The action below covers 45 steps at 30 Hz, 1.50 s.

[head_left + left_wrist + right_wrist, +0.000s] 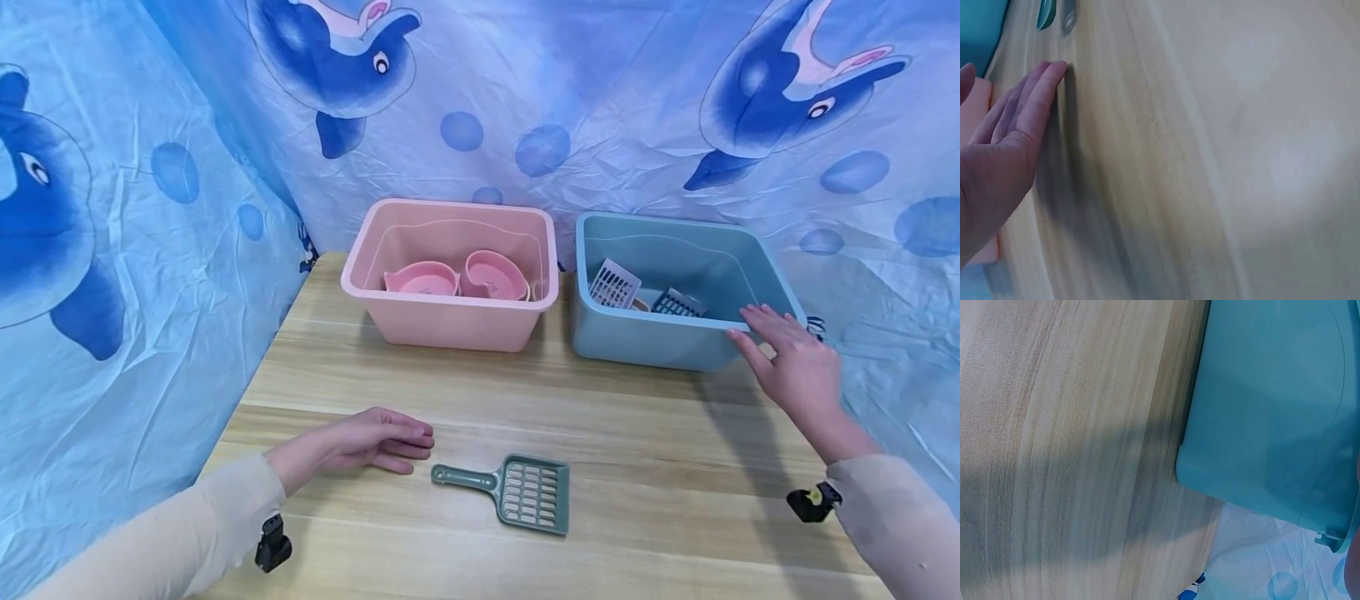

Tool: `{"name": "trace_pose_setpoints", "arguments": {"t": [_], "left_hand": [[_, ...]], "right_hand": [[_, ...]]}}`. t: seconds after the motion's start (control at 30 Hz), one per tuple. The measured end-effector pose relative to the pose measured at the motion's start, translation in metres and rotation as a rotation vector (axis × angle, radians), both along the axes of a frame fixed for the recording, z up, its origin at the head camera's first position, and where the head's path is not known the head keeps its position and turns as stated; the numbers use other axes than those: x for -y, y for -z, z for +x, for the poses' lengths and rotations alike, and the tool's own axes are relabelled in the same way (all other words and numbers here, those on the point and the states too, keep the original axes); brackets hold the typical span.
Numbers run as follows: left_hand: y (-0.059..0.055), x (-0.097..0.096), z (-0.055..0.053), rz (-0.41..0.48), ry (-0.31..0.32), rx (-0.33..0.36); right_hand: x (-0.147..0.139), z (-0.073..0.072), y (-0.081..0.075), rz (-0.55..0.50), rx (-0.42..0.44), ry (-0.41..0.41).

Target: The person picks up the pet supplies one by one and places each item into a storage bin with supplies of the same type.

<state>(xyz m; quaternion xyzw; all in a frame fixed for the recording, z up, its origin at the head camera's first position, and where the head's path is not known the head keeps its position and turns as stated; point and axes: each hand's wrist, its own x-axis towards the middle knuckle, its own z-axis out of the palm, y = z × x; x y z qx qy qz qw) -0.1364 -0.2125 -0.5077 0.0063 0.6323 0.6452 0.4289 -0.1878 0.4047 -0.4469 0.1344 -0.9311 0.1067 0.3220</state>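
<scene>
A dark green slotted litter scoop [498, 485] lies flat on the wooden table, its handle pointing left. My left hand [367, 442] hovers just left of the handle end, holding nothing; its fingers look extended in the left wrist view. My right hand [798, 362] is at the front right corner of the blue bin [645, 337], fingers spread over the rim; whether it touches cannot be told. Inside that bin are a pale slotted scoop [615, 285] and a darker one [677, 302]. Only a sliver of the right hand shows in the right wrist view.
Left of the blue bin stands a pink bin [453, 325] holding pink dishes, one at left [426, 277] and one at right [495, 275]. Both bins stand along the back of the table [660, 483]. Blue dolphin-print cloth [615, 100] hangs behind and at the sides.
</scene>
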Motion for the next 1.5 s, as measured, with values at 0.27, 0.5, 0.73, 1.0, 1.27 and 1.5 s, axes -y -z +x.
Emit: {"name": "trace_pose_setpoints", "arguments": {"t": [0.27,0.5,0.73,1.0,1.27,1.5], "left_hand": [[0.004,-0.008,0.006,0.043,-0.014,0.037],[0.011,-0.017,0.009,0.067,-0.021,0.056],[0.017,-0.028,0.011,0.091,-0.019,0.064],[0.019,-0.032,0.006,0.136,-0.034,0.054],[0.024,-0.039,0.005,0.084,-0.07,-0.023],[0.019,-0.045,0.003,0.054,-0.104,-0.056]], "right_hand": [[-0.001,0.001,0.002,-0.005,0.003,0.006],[-0.002,0.0,0.001,0.002,-0.011,0.004],[-0.001,0.001,0.001,0.0,0.001,0.006],[0.0,0.001,-0.001,-0.002,0.022,0.01],[0.0,0.002,-0.002,0.002,0.052,0.032],[0.002,0.003,-0.005,0.006,0.076,0.043]]}}
